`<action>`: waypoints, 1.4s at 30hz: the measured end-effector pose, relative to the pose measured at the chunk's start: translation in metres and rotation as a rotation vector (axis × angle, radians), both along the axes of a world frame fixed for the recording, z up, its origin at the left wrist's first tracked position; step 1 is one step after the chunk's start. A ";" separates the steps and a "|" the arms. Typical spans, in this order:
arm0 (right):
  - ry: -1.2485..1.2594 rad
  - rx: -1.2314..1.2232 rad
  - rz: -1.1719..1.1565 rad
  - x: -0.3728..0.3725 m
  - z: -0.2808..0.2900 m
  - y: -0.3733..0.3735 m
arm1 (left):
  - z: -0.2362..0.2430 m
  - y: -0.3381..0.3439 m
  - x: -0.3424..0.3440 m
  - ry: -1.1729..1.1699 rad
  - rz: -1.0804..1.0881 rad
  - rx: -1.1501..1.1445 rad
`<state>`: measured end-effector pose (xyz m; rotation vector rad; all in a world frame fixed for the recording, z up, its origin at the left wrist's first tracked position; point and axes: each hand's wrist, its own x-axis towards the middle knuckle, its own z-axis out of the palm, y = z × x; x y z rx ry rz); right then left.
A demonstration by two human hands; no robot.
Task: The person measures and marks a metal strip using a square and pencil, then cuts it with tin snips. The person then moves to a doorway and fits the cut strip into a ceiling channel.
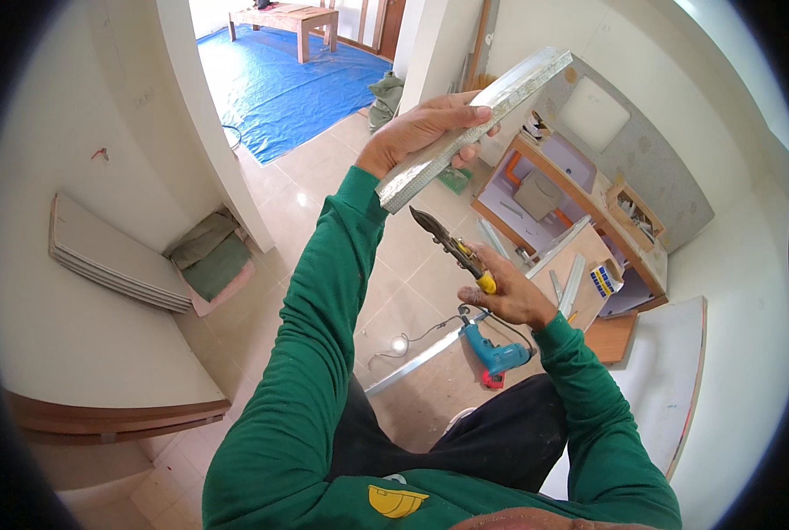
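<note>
My left hand [421, 132] is wrapped round a length of silvery metal channel [414, 175], raised and slanting up to the right. In my right hand [516, 293] is a pair of tin snips [447, 240] with yellow grips. The dark blades of the snips point up and left, close below the channel's lower end and apart from it. Beneath my right hand a teal corded power drill [498, 353] lies on its side, beside a small red tool [493, 380], perhaps a tape measure.
A longer metal strip [416, 355] lies on the floor before my knees. At the right stands an open wooden cabinet [615, 216] with a tool box [633, 212] on top. Stacked boards [116, 252] lean against the left wall. A blue tarp [293, 88] covers the far floor.
</note>
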<state>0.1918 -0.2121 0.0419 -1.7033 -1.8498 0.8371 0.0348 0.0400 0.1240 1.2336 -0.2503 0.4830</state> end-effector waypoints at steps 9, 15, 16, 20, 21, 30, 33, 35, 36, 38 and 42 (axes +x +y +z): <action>0.014 0.010 -0.037 -0.003 -0.008 0.004 | 0.004 -0.013 0.013 0.047 -0.041 0.039; -0.004 -0.006 -0.027 -0.006 -0.003 0.003 | 0.001 -0.013 0.015 0.042 -0.050 0.037; -0.010 -0.007 -0.028 -0.006 -0.002 0.003 | 0.001 -0.013 0.016 0.038 -0.052 0.038; -0.044 0.001 -0.032 -0.010 0.001 0.003 | 0.000 -0.012 0.015 0.030 -0.029 0.103; -0.064 0.032 -0.032 -0.010 0.000 0.002 | 0.000 -0.012 0.014 0.042 -0.022 0.099; -0.104 0.066 -0.062 -0.003 -0.020 0.005 | -0.008 -0.010 0.017 0.098 0.030 0.106; -0.124 0.107 -0.054 0.001 -0.023 0.008 | -0.012 -0.009 0.022 0.102 0.016 0.107; -0.086 0.127 -0.078 0.001 -0.031 0.003 | -0.015 -0.011 0.026 0.107 0.041 0.143; -0.066 0.134 -0.089 0.000 -0.033 0.000 | -0.017 -0.012 0.028 0.120 0.078 0.177; -0.044 0.171 -0.170 0.008 -0.048 -0.001 | -0.020 -0.018 0.033 0.148 0.105 0.240; -0.063 0.123 -0.182 0.010 -0.043 -0.004 | -0.020 -0.015 0.036 0.166 0.164 0.317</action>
